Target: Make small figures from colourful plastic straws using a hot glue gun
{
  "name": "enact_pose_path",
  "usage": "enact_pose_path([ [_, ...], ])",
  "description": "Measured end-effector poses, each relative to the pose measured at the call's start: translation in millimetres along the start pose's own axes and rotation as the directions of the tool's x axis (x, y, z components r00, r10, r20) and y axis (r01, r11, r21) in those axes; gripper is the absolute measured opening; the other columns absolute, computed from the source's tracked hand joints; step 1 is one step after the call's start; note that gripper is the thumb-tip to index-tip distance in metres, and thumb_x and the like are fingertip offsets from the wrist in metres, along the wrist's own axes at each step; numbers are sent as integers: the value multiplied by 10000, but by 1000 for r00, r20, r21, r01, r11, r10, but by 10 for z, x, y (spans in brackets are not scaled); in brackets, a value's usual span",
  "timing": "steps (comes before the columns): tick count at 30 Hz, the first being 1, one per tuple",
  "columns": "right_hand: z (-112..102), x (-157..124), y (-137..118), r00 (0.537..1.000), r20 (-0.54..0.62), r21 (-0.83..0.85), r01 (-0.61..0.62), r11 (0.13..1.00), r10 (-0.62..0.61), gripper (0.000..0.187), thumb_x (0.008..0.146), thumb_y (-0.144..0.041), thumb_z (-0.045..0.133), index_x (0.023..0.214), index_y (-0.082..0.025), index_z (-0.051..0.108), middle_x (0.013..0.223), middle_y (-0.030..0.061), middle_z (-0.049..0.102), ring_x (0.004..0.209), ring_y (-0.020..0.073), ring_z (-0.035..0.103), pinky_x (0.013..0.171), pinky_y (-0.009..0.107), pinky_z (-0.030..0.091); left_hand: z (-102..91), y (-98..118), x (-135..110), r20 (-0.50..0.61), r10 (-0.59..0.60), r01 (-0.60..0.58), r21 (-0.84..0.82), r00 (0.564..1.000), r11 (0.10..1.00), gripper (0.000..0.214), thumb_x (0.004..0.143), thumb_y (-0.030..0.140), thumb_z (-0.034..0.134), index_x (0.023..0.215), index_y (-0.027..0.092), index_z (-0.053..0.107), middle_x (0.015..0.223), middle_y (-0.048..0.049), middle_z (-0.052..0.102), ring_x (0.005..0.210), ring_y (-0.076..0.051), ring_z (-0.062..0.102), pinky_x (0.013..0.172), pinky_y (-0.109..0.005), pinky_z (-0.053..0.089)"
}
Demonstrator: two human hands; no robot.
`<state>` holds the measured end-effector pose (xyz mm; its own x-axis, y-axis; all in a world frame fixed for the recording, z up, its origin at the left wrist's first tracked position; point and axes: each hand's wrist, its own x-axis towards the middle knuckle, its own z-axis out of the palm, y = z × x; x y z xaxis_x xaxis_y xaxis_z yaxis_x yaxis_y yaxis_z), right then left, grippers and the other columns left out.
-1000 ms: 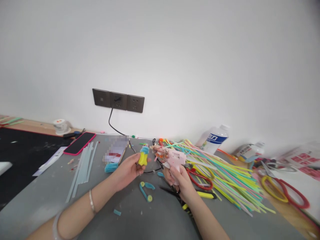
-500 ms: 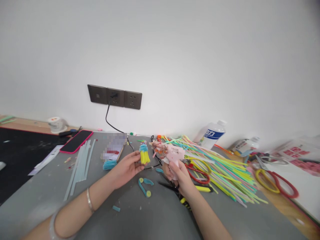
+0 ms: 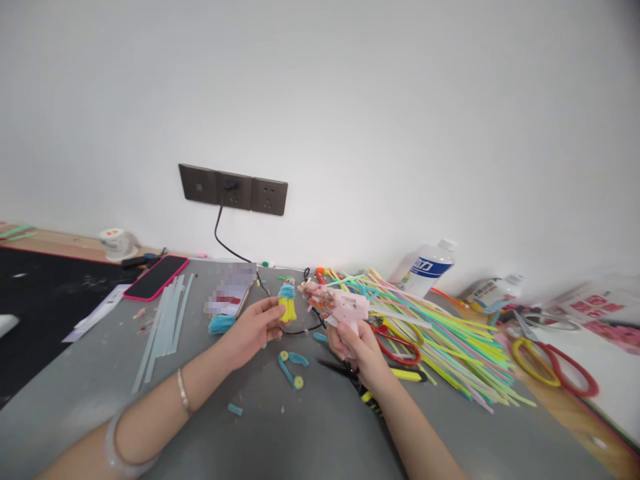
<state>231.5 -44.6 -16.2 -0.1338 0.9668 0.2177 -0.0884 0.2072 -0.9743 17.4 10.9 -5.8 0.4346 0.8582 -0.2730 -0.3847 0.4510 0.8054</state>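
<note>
Head view: yellow-blue bundle [image 3: 287, 305] pinched by left fingers' [image 3: 271, 309] tips, glue gun [image 3: 349, 307] within curled right fingers [image 3: 352, 338].

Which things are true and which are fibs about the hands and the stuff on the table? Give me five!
1. The right hand holds a pink glue gun. True.
2. The left hand has nothing in it. False: it holds a small yellow and blue craft piece.
3. The phone has a pink edge. True.
4. The black cord is unplugged. False: it is plugged into the wall socket.
5. The white bottle has no cap. False: it has a white cap.
</note>
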Motion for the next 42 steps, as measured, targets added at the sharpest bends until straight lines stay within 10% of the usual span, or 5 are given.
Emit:
enact_pose_path([
  [9,7,-2,-28,997,70,-36,-36,999,38,457,874,-615,581,866,-161,627,451,-77,394,414,89,294,466,257,226,14,-21,-27,23,50,-52,94,998,994,420,591,385,901,862,167,666,807,-9,658,673,-99,592,575,-203,485],
  [42,-1,-12,-16,998,0,-36,-67,997,67,401,863,-571,617,846,-170,622,452,-75,399,410,84,305,451,246,260,-1,-41,-9,32,121,-122,35,992,992,312,656,325,868,850,165,683,837,-10,659,756,-123,609,733,-255,502],
])
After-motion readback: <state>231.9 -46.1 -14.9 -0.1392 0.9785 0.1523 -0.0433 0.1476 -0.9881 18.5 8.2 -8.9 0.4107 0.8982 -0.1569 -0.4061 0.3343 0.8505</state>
